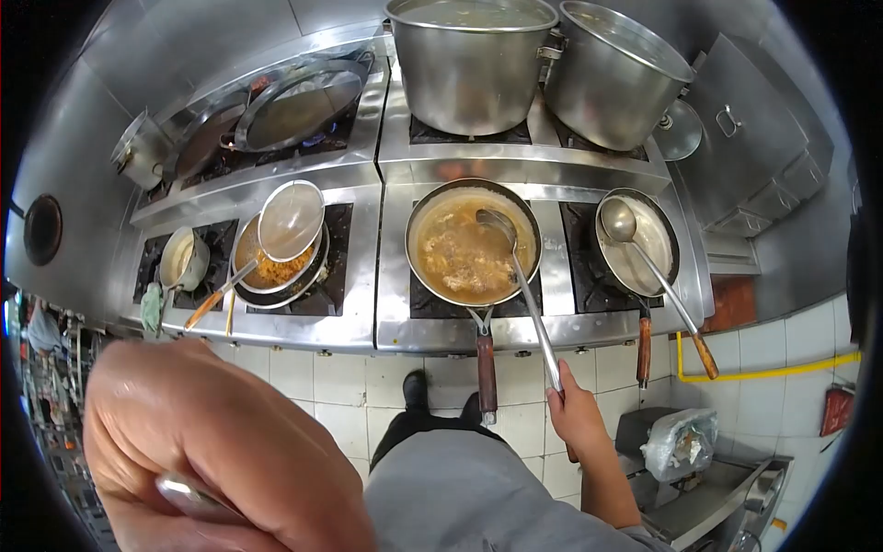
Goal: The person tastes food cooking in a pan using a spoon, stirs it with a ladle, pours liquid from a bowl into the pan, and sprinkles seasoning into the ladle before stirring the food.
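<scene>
My right hand is closed round the long handle of a metal ladle. The ladle's bowl rests in a frying pan holding a brownish, soupy food with pale bits. Very near the camera, my left hand is curled round a shiny metal utensil. Only a rounded end of it shows, so its kind is hidden.
Two large stockpots stand at the back. To the right, a second ladle lies across another pan. On the left, a strainer sits over a pan of orange food, beside a small pot.
</scene>
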### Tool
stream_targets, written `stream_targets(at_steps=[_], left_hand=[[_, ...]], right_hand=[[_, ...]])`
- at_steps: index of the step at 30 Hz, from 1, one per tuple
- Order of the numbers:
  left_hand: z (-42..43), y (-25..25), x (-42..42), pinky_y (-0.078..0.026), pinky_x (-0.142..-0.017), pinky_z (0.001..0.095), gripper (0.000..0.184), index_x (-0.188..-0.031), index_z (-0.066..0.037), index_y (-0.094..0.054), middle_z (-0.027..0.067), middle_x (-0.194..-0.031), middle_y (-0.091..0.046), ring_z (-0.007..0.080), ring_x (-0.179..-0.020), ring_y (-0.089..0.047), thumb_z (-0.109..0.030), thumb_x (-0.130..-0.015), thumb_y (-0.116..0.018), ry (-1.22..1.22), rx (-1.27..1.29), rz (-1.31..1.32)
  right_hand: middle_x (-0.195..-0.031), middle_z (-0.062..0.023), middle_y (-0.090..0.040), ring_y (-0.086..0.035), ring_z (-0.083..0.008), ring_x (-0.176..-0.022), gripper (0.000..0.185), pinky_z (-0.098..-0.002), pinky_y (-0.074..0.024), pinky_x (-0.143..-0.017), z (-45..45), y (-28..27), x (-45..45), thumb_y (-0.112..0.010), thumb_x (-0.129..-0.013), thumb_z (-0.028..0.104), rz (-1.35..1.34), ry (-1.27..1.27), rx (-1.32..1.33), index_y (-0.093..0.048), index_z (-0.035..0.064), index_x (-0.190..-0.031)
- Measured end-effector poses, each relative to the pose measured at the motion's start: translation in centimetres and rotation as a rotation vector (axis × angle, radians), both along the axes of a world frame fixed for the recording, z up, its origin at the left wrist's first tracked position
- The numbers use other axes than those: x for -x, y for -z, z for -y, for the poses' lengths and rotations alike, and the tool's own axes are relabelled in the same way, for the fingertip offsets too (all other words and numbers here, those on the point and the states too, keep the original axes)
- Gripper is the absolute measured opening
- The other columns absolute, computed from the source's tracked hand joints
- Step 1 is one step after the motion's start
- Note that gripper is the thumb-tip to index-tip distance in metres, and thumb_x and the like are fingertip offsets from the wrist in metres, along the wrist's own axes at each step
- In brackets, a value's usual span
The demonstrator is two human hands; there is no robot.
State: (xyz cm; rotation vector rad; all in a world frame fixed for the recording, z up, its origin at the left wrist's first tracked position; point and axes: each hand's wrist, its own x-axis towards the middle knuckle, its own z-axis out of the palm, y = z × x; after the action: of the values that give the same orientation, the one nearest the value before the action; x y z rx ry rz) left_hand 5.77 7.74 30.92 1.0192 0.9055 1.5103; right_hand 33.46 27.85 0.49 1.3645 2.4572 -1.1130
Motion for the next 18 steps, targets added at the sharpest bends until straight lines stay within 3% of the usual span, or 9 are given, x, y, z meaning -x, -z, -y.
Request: stream_targets(at_steps=[1, 4, 7, 9, 12, 15, 18], left_hand=[[0.3, 0.3, 0.4, -0.044, -0.038, 0.0349, 0.014, -0.087, 0.011, -0.054, 0.0188, -0.061, -0.059, 0.0239, -0.048, -0.057, -0.002, -0.094, -0.057, 0.072, 0.002, -0.004], [1.2, 1.0, 0.1, -0.035, -0.032, 0.0288, 0.020, -0.086, 0.005, -0.051, 0.0059, -0.050, -0.048, 0.0135, -0.037, -0.044, -0.010, -0.098, -0.051, -0.261, 0.032, -0.103], [1.5, 3.4, -0.3, -0.032, -0.037, 0.0210, 0.028, -0.087, 0.012, -0.057, 0.0074, -0.050, -0.050, 0.0078, -0.039, -0.040, -0.015, -0.095, -0.057, -0.537, -0.060, 0.128], [2.7, 6.7, 0.6, -0.030, -0.039, 0.0217, 0.025, -0.089, 0.008, -0.059, 0.0063, -0.051, -0.050, 0.0084, -0.039, -0.038, -0.016, -0.095, -0.059, -0.717, -0.005, 0.072], [4.4, 13.1, 1.0, -0.031, -0.043, 0.0211, 0.024, -0.091, 0.003, -0.061, 0.0050, -0.059, -0.053, 0.0087, -0.045, -0.041, -0.020, -0.096, -0.062, -0.984, 0.201, 0.001], [6.4, 20.4, 1.1, -0.033, -0.050, 0.0191, 0.023, -0.095, -0.003, -0.064, 0.0026, -0.068, -0.058, 0.0077, -0.055, -0.045, -0.025, -0.097, -0.062, -1.128, 0.337, 0.058], [8.3, 26.7, 0.9, -0.032, -0.050, 0.0194, 0.023, -0.100, -0.004, -0.064, 0.0016, -0.071, -0.059, 0.0065, -0.054, -0.041, -0.026, -0.099, -0.059, -1.194, 0.459, 0.153]], right_hand=[[-0.085, -0.0258, -0.067, -0.067, -0.0419, -0.079, 0.058, -0.0457, -0.0523, -0.072, 0.0, -0.2, 0.0, -0.056, -0.095, 0.021, 0.017, -0.009, -0.021, -0.036, 0.0074, -0.147], [-0.085, -0.0260, -0.067, -0.067, -0.0417, -0.079, 0.057, -0.0447, -0.0524, -0.072, 0.1, -0.2, 0.1, -0.056, -0.095, 0.020, 0.002, 0.036, 0.021, -0.038, 0.0074, -0.147], [-0.083, -0.0257, -0.067, -0.067, -0.0419, -0.079, 0.056, -0.0448, -0.0523, -0.072, 0.2, 0.5, -0.3, -0.057, -0.094, 0.019, -0.084, 0.014, -0.033, -0.039, 0.0076, -0.146], [-0.081, -0.0244, -0.067, -0.067, -0.0410, -0.077, 0.055, -0.0440, -0.0524, -0.070, 0.2, 0.6, -0.3, -0.059, -0.093, 0.017, -0.109, 0.026, -0.030, -0.041, 0.0072, -0.144], [-0.073, -0.0195, -0.062, -0.063, -0.0313, -0.063, 0.051, -0.0361, -0.0498, -0.062, 0.6, -0.1, -0.8, -0.062, -0.091, 0.012, -0.201, 0.017, -0.125, -0.048, 0.0073, -0.139], [-0.080, -0.0226, -0.066, -0.066, -0.0386, -0.073, 0.051, -0.0437, -0.0514, -0.062, 0.4, 0.7, -0.7, -0.063, -0.090, 0.013, -0.228, 0.018, -0.229, -0.048, 0.0060, -0.138], [-0.078, -0.0226, -0.065, -0.065, -0.0406, -0.071, 0.054, -0.0447, -0.0512, -0.062, -0.4, 2.0, 0.1, -0.062, -0.090, 0.014, -0.186, -0.041, -0.397, -0.044, 0.0043, -0.140]])
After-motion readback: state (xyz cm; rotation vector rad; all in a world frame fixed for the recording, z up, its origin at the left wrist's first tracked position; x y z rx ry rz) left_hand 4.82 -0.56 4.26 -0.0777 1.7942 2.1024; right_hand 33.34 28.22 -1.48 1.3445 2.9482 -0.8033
